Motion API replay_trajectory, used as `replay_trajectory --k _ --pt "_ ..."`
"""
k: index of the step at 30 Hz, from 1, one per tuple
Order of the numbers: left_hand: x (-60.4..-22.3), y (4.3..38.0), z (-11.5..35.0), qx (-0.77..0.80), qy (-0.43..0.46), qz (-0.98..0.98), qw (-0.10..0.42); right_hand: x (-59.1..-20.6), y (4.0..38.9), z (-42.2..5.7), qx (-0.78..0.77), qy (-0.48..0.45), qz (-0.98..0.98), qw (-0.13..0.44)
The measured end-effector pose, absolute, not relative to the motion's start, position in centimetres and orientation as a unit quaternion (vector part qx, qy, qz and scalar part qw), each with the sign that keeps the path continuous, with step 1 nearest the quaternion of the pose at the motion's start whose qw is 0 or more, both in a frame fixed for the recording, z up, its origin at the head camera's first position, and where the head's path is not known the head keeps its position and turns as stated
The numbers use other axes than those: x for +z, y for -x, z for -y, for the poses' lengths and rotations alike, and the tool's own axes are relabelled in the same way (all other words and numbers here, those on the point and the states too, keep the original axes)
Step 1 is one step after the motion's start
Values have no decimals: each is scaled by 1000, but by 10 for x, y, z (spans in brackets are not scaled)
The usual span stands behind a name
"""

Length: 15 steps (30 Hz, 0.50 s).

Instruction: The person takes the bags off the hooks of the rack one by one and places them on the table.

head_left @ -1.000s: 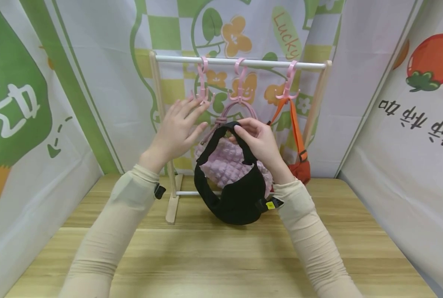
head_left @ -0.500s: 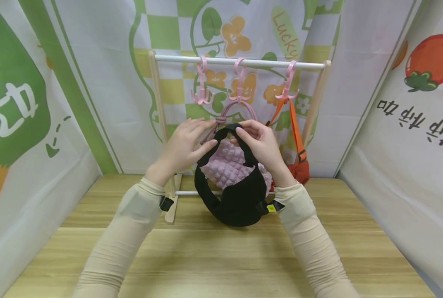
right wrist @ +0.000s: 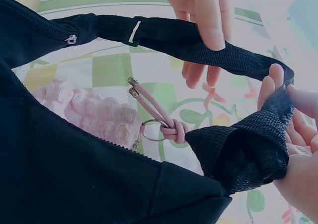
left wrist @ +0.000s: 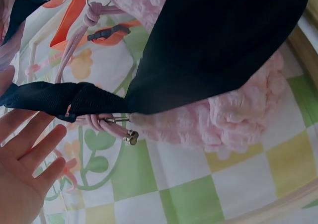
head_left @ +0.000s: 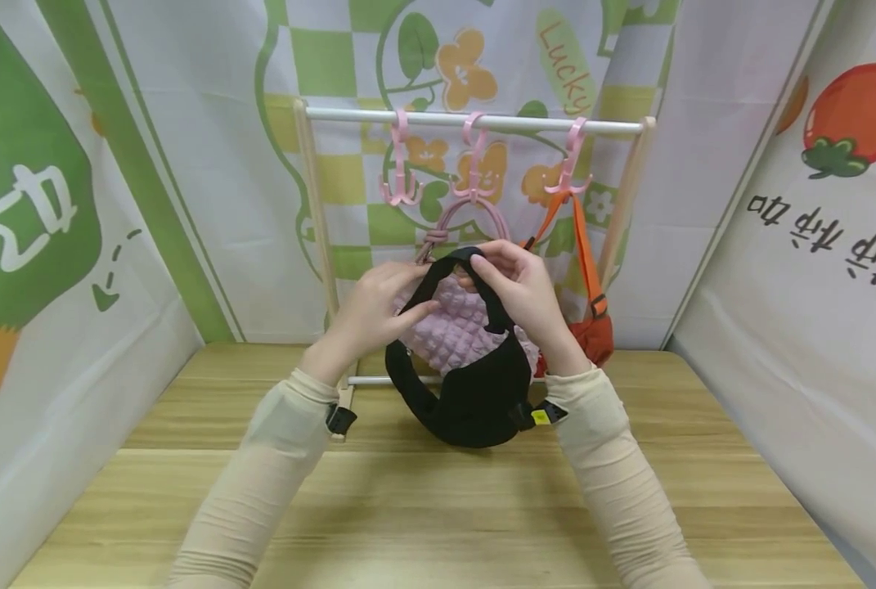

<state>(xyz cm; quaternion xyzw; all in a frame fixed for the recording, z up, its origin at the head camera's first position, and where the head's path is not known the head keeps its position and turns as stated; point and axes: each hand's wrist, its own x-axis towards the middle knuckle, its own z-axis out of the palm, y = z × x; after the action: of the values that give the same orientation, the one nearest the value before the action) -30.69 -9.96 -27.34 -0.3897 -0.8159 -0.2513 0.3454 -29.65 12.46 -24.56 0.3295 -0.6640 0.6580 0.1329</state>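
A black shoulder bag (head_left: 482, 401) hangs by its strap in front of the rack. My right hand (head_left: 522, 278) pinches the top of the strap between thumb and fingers; in the right wrist view the webbing (right wrist: 248, 144) folds beneath that grip. My left hand (head_left: 371, 311) is at the strap's left side, thumb in front and fingers behind. Those fingers (left wrist: 37, 139) look straight and spread in the left wrist view. Behind the black bag, a pink puffy bag (head_left: 448, 323) hangs by its cord handle from the middle pink hook (head_left: 473, 184), partly hidden.
The rack's metal bar (head_left: 438, 120) carries the pink hooks. Nothing hangs from the left hook (head_left: 401, 188). An orange bag (head_left: 592, 337) hangs by its strap from the right hook (head_left: 570, 176). The rack stands on a wooden table (head_left: 423, 515) before a printed backdrop.
My left hand has come down from the left hook, moving right to the black strap, its thumb and fingers now on either side. My right hand keeps its hold, nearly still.
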Motion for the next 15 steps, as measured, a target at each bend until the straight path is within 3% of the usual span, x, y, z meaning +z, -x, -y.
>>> replay_trajectory --k 15 --pt "-282 300 96 -264 375 825 331 -249 290 -131 670 -312 661 131"
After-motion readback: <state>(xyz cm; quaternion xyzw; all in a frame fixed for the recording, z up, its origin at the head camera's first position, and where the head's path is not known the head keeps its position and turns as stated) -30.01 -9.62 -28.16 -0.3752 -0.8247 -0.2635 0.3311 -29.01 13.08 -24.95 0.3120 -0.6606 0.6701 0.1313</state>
